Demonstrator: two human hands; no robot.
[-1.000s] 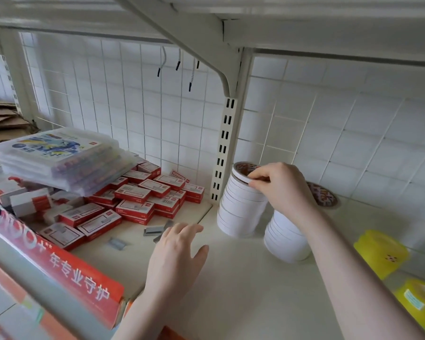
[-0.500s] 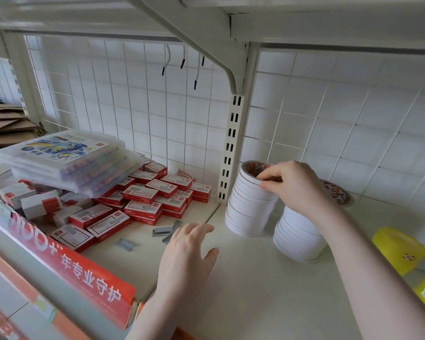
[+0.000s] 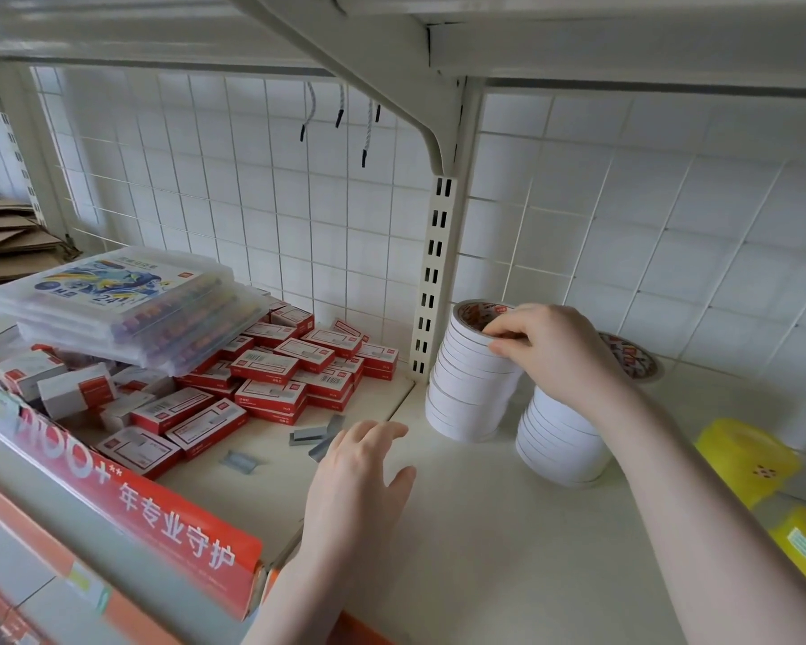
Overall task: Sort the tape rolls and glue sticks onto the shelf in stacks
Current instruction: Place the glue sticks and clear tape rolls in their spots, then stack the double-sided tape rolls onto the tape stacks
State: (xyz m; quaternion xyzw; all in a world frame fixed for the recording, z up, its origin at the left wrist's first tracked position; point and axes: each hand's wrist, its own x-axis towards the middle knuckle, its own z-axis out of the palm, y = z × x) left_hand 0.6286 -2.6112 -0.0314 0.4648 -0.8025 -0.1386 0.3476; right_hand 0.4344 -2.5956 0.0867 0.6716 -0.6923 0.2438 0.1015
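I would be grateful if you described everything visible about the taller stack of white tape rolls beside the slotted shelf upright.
The taller stack of tape rolls stands on the cream shelf, just right of the slotted upright. It is made of many thin white rolls, slightly uneven and leaning a little. The top roll shows a red printed core. The right hand pinches that top roll at its rim. A shorter white stack stands close on its right; contact cannot be told.
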